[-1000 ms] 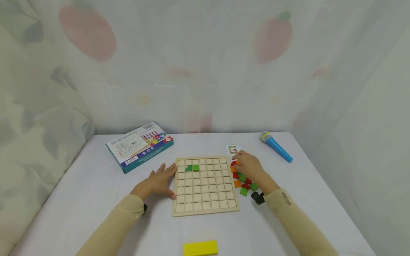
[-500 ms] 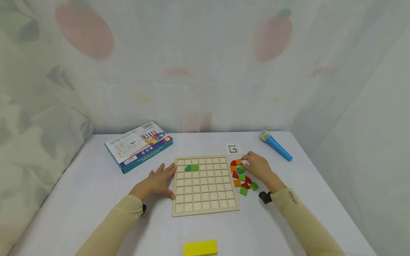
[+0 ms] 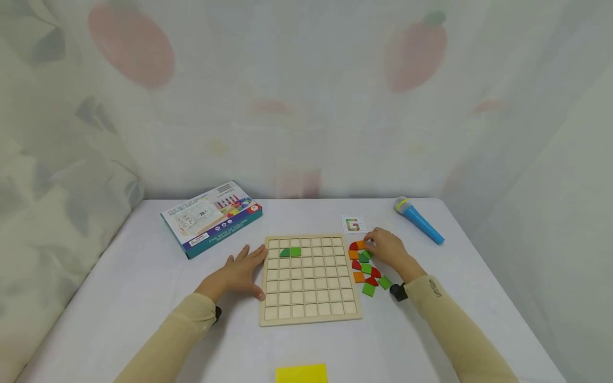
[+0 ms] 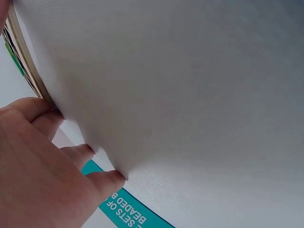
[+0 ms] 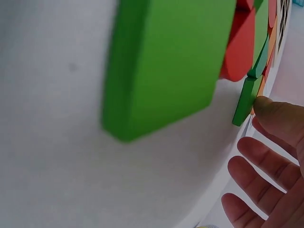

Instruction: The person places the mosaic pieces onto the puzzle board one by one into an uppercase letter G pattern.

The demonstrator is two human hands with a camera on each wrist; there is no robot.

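The wooden grid board [image 3: 310,277] lies at the centre of the head view, most of its squares bare, two green pieces [image 3: 290,252] seated in its upper left. The left hand [image 3: 238,275] rests flat against the board's left edge, fingers straight, holding nothing; kept there, it should stop the board sliding. Right of the board sits a loose cluster of red, orange and green tiles [image 3: 367,268]. The right hand [image 3: 390,250] hovers over the cluster's top, fingers relaxed, thumb tip touching a small green tile [image 5: 247,99]. A clean pick probably calls for pinching that one tile by its edges without nudging its neighbours.
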